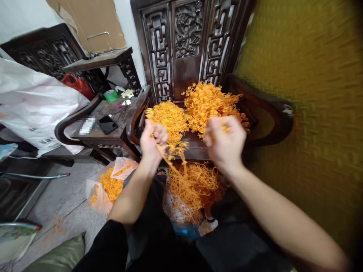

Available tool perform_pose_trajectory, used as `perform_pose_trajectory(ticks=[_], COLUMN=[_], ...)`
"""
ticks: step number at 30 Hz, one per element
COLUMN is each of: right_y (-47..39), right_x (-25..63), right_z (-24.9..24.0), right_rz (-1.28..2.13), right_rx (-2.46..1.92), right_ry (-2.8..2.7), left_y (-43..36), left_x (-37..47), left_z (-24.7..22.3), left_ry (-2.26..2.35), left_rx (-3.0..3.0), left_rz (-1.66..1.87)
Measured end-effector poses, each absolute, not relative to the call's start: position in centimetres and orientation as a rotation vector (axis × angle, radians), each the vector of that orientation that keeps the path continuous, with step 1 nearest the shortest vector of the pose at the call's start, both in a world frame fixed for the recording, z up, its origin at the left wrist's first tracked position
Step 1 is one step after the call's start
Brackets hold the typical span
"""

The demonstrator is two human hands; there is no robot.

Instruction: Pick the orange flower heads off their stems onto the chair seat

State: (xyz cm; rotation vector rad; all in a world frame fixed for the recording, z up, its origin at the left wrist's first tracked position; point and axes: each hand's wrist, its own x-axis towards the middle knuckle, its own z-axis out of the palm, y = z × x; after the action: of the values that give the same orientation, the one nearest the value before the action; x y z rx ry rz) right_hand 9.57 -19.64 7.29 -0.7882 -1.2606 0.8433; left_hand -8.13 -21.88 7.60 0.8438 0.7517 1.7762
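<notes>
My left hand is closed around an orange branched plastic flower stem, whose thin twigs hang down and to the right. Across from it, my right hand is curled shut and a little blurred. Orange shows by its fingers, but what it holds I cannot make out. Behind my left hand, a heap of loose orange plastic blossoms lies on the wooden chair seat. A larger bunch of orange flower sprays lies beside it, just beyond my right hand. Below, between my legs, is a tangle of bare orange stems.
The dark carved chair has curved armrests. On the left, a side table holds a phone and green tape. A bag of orange blossoms stands on the floor. A yellow-green surface fills the right side.
</notes>
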Motion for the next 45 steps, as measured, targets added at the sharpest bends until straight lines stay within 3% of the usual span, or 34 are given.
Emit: perform_pose_trajectory(ticks=[3,7,12,18,20,25,32,38,41,45], right_y=[-18.5,-18.4,-18.2,-17.9,-17.7,-17.4,-18.4,-15.0,-13.6,-15.4], right_x=[11.2,11.1,10.8,11.7,11.8,11.7,11.1,12.2,13.8,13.9], right_z=[8.5,8.3,7.2,7.1,7.2,7.9,7.6,6.1,5.8,6.7], right_rz=[1.103,1.640,1.681,1.889,1.850,1.351,1.487,0.798,0.923,1.202], right_rx=[-0.793,-0.798,-0.722,-0.592,-0.573,-0.678,-0.770,-1.019,-1.128,-1.036], right_ry=[-1.173,-1.281,-1.286,-1.468,-1.603,-1.898,-1.788,-1.610,-1.364,-1.462], left_y=[-22.2,-22.5,-23.2,-23.6,-23.7,-23.8,-23.8,-24.7,-24.9,-24.4], left_x=[-9.3,-8.6,-8.3,-8.2,-8.1,-8.3,-8.1,-8.3,-8.9,-9.0], left_z=[7.1,5.7,5.7,6.4,6.4,6.3,6.5,6.6,6.2,5.9], left_ry=[0.776,0.949,1.273,1.195,1.126,1.069,1.150,1.016,1.012,1.050], left_rx=[0.956,1.269,1.720,1.976,1.973,1.945,1.920,1.787,1.719,1.813], left_rz=[1.744,1.406,1.257,1.138,1.080,1.053,1.221,1.219,1.208,1.136])
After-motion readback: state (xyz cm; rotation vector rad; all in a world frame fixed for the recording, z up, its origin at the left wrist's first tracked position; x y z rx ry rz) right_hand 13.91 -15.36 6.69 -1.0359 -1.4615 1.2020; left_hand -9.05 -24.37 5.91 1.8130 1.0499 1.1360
